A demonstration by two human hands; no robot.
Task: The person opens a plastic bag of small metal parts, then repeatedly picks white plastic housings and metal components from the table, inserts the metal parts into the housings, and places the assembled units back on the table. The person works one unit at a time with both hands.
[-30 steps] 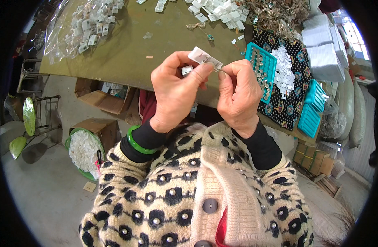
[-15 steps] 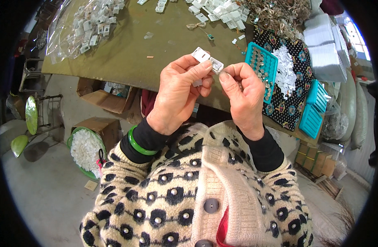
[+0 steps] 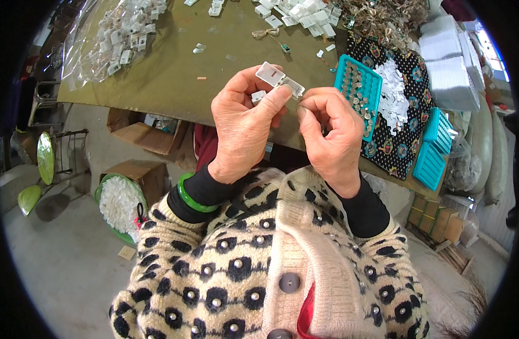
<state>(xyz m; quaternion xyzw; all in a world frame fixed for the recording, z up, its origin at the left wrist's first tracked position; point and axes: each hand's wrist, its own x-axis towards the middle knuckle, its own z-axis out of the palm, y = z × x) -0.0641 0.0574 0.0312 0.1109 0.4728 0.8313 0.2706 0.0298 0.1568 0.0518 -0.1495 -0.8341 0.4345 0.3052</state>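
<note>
Above the table's near edge, my left hand (image 3: 241,121) pinches a small white plastic case (image 3: 268,74) between thumb and fingers. The case's two halves lie unfolded, with a slot in one half. Another small white plastic piece (image 3: 258,98) is tucked among the same hand's fingers. Just to the right, my right hand (image 3: 337,138) has its thumb and index finger pressed together, close to the case's end but slightly apart from it. Whatever it may hold is too small to make out. Beside it is a teal tray (image 3: 373,85) with several round silvery discs (image 3: 357,90).
White flat pieces (image 3: 392,96) lie heaped on a patterned dark cloth (image 3: 388,152). White cases (image 3: 305,14) and tangled wires (image 3: 378,22) are piled at the back. A clear bag (image 3: 84,51) of parts lies far left. Teal trays (image 3: 429,161) stand right; a green basin (image 3: 101,195) sits below left.
My right fingers have drawn slightly away from the case. My left hand has shifted a little left and tilted the case, showing more of the second white piece.
</note>
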